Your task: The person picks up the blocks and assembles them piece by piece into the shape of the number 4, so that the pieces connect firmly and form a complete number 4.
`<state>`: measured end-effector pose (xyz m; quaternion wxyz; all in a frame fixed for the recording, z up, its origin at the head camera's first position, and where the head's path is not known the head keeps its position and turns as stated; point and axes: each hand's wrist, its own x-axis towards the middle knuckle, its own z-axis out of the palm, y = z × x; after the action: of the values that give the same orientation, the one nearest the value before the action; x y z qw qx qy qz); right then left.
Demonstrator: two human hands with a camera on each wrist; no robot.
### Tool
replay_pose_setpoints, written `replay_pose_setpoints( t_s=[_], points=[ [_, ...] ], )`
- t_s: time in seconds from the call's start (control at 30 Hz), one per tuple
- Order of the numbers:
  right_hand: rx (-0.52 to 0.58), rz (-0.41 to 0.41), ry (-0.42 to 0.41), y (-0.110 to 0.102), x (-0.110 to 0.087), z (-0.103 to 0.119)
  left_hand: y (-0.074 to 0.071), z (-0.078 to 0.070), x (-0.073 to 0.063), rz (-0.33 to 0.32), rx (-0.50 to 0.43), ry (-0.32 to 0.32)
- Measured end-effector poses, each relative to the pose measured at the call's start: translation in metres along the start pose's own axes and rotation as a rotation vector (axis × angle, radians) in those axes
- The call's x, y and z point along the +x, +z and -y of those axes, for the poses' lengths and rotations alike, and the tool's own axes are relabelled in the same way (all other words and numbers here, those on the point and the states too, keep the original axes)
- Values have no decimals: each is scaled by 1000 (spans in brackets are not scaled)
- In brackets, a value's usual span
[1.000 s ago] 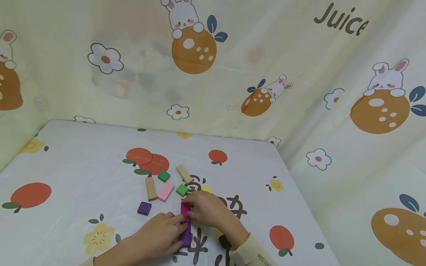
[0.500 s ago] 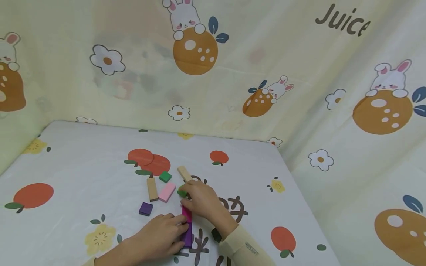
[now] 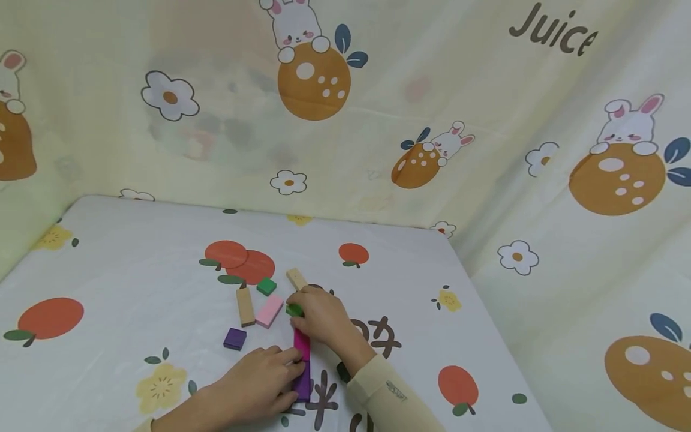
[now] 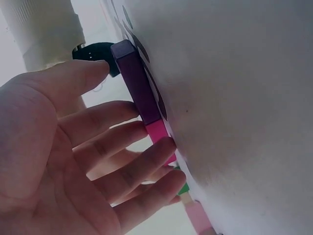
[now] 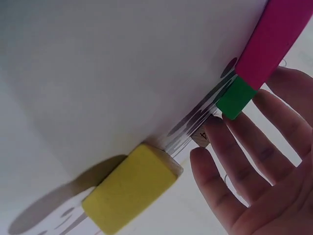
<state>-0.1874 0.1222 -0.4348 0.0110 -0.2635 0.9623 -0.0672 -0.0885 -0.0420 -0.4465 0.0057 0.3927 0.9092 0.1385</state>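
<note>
My left hand (image 3: 264, 378): at the bottom middle of the frame, fingers a little spread and loosely extended, tips against the left side of the magenta and purple blocks; the left wrist view shows gaps between the fingers.
My right hand (image 3: 326, 318): right of the lower centre, fingers pinching the light green block, thumb on its near side and a fingertip on its far side.
Light green block (image 3: 294, 310): just below the middle of the frame, at the far end of the magenta block; I cannot tell whether the two touch.
Magenta block (image 3: 302, 346): lower centre, between my hands, end to end with the long purple block (image 3: 303, 384) nearer the bottom edge.
Loose blocks: left of my right hand, a pink block (image 3: 269, 311), an upright-pointing wooden block (image 3: 245, 307) beside it, a dark green block (image 3: 266, 286) above and a small purple block (image 3: 234, 339) below; a slanted wooden block (image 3: 294, 278) lies partly behind my right fingers.
Yellow block (image 5: 132, 188): bottom left of the right wrist view, apart from my fingers.
Counter (image 3: 135, 270): white cover printed with fruit and flowers.
Backdrop (image 3: 232, 36): cream cloth with rabbits across the upper frame.
</note>
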Motion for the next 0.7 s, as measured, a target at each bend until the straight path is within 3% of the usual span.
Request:
replay_pose_setpoints(
  t_s=[0.7],
  points=[
    [82, 27, 25, -6, 1, -3, -1, -2, 2, 74, -29, -38]
  ],
)
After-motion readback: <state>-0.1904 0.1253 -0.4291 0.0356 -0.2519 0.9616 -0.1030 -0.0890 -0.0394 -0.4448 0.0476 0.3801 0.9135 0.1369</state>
